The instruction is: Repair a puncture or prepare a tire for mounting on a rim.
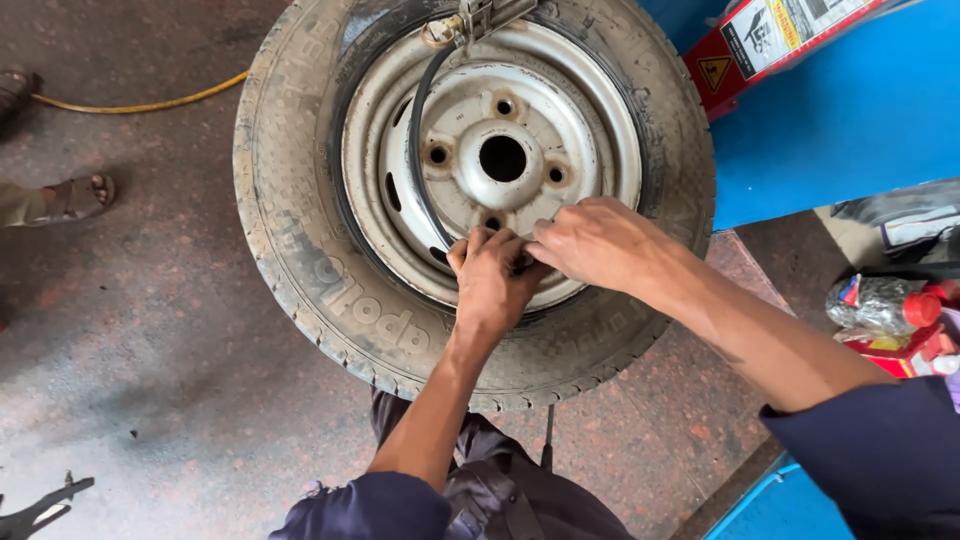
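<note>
Both hands, left hand [492, 283] and right hand [597, 243], press the rim [600, 120] edge.

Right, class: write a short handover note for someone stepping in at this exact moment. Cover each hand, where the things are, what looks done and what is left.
Left hand: fingers pressed on the lower edge of the steel rim, beside the black hose.
Right hand: fingers on the same spot, touching the left hand; whether either grips anything cannot be seen.
Wheel: the tyre lies flat on the floor, rim seated inside it.
The hose runs from a metal clamp at the top edge down to the hands.
Done: tyre is on the rim.
Left: cannot tell; the work at the lower rim edge is in hand.
</note>
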